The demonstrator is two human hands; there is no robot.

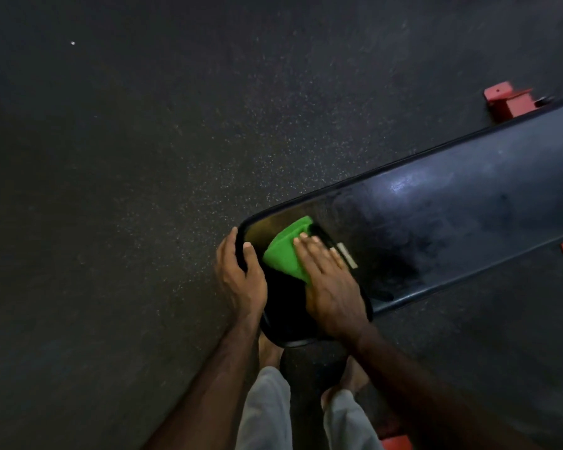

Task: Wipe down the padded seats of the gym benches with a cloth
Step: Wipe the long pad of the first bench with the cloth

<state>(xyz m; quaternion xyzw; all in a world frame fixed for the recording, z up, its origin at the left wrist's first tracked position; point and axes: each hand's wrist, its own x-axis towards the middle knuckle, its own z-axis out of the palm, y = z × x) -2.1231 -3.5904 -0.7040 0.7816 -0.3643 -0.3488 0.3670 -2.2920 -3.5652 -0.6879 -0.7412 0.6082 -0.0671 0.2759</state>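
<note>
My flat right hand (pixel 330 280) presses the green cloth (pixel 286 251) onto the bench seat (pixel 452 222) at lower centre; my left hand (pixel 239 274) grips its end.

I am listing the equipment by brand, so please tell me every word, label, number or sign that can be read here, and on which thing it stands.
No text can be read.
Pale tag on the bench pad, beside the right hand pressing the green cloth: too blurred to read any print.
Red frame parts: no visible marking.
</note>
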